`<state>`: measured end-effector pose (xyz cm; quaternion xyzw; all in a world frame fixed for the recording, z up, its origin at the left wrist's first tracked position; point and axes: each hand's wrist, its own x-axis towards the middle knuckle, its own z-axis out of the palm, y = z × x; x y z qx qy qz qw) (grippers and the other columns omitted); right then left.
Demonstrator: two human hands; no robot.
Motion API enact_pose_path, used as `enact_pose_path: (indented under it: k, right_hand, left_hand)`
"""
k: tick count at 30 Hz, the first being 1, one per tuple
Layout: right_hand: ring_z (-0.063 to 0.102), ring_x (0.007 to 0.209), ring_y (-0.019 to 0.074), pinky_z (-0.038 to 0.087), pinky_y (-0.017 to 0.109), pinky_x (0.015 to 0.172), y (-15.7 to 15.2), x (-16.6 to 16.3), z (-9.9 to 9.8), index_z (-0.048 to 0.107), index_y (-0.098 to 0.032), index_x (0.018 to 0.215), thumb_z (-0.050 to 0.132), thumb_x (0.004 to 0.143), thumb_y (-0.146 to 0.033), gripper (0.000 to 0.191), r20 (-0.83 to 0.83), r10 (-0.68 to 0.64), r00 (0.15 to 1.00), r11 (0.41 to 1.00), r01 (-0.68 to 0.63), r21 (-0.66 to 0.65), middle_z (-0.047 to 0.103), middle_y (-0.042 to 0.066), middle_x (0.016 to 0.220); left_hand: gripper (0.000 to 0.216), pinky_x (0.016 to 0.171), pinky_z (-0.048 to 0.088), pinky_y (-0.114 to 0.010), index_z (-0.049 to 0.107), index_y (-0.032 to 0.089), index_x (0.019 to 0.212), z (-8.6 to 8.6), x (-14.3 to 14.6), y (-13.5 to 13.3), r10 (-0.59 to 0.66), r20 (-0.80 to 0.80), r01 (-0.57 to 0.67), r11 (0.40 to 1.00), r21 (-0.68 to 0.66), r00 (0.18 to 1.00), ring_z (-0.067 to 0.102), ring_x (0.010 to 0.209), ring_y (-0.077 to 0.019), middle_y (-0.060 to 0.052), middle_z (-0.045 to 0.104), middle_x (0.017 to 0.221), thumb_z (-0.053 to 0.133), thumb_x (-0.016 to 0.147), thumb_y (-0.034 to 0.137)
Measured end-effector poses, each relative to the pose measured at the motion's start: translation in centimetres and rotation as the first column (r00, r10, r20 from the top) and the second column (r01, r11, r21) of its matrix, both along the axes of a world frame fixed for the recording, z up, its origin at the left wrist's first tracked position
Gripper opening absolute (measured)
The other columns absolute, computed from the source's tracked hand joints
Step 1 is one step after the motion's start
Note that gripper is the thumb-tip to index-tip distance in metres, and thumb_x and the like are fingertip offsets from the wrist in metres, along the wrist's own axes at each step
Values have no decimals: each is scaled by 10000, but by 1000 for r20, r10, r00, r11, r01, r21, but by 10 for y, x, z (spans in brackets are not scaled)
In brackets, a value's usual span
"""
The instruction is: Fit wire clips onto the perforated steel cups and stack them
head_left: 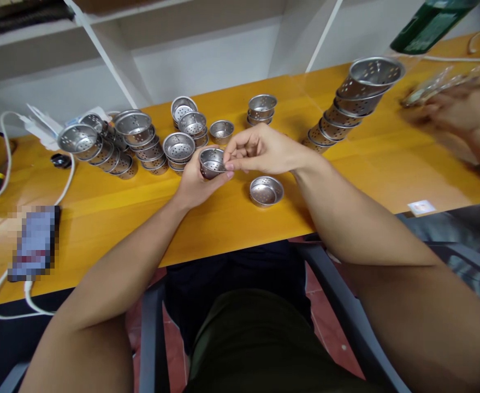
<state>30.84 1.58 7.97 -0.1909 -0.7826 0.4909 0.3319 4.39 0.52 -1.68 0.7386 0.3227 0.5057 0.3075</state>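
My left hand is wrapped around a small perforated steel strainer cup, held just above the yellow table. My right hand pinches the cup's near rim with thumb and forefinger, the other fingers curled. A single loose strainer cup lies on the table just right of my hands. Behind my hands stand short stacks of the same cups, and a long leaning stack rises at the right.
More toppled cup stacks lie at the back left. A white cable and a blurred phone sit at the left. Another person's blurred hand works at the far right. A white shelf frame stands behind the table.
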Motion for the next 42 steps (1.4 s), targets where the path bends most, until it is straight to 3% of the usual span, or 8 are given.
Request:
enact_pose_path:
  k: [4, 9, 16, 20, 24, 27, 33, 42]
  right_hand:
    - [724, 866, 212, 640, 338, 768, 6, 0, -7, 895, -243, 1237, 1162, 975, -755, 634, -72, -132, 989, 981, 141, 137, 807, 30, 958]
    - [797, 1082, 290, 718, 444, 1008, 7, 2, -13, 930, -266, 1266, 974, 1163, -709, 457, -51, -265, 963, 911, 268, 314, 865, 115, 1263]
    - [777, 1449, 401, 648, 641, 1318, 11, 2, -22, 983, -281, 1243, 839, 1217, -480, 246, 21, -237, 971, 838, 193, 510, 829, 136, 1484]
    - [780, 1461, 401, 639, 643, 1329, 11, -3, -25, 985, -283, 1253, 849, 1220, -553, 304, 34, -194, 980, 832, 146, 536, 823, 145, 1524]
    - [840, 1254, 350, 697, 525, 1184, 10, -3, -22, 929, -270, 1357, 962, 1143, -704, 485, -24, -222, 975, 853, 205, 480, 902, 127, 1389]
    - [871, 1216, 341, 701, 499, 1158, 8, -1, -17, 928, -268, 1272, 968, 1136, -724, 477, -5, -221, 975, 857, 197, 477, 944, 121, 1329]
    - [895, 1397, 398, 688, 591, 1268, 2, 0, -13, 986, -276, 1280, 869, 1219, -628, 376, 66, -242, 968, 837, 173, 520, 939, 153, 1545]
    - [896, 1381, 367, 686, 552, 1271, 4, -11, -20, 966, -224, 1305, 684, 1270, -357, 313, 64, -342, 937, 813, 262, 519, 960, 158, 1483]
  left_hand:
    - [1012, 1253, 745, -545, 685, 309, 1633, -6, 1, 5, 29, 39, -29, 1000, -4, 999, 890, 1374, -354, -118, 843, 1466, 1046, 949, 961]
    - [1018, 1274, 747, -528, 646, 332, 1686, -10, -1, 10, 53, 62, -55, 998, 22, 997, 875, 1473, -365, -129, 825, 1554, 1031, 976, 953]
    - [1015, 1286, 749, -525, 627, 328, 1708, -16, -3, 13, 43, 59, -46, 997, 55, 997, 884, 1485, -358, -138, 827, 1591, 1042, 994, 919]
    - [1039, 1294, 744, -498, 606, 331, 1727, -16, -2, 12, 36, 44, -39, 997, 72, 998, 883, 1492, -348, -141, 819, 1615, 1058, 987, 904]
    - [1059, 1301, 747, -509, 613, 322, 1718, -13, 0, 8, 62, 59, -66, 995, 72, 996, 887, 1481, -356, -152, 826, 1619, 1082, 963, 899]
    - [1048, 1281, 757, -514, 641, 315, 1678, -11, 1, 7, 55, 83, -60, 997, 54, 995, 898, 1442, -355, -149, 839, 1581, 1114, 936, 883]
    - [1027, 1272, 757, -522, 640, 316, 1666, -13, 0, 8, 44, 107, -50, 997, 52, 993, 906, 1413, -339, -139, 839, 1564, 1112, 943, 872]
    - [1008, 1351, 712, -548, 599, 287, 1701, -12, 2, 5, 153, 12, -154, 980, 123, 988, 852, 1526, -371, -160, 808, 1635, 1107, 985, 782]
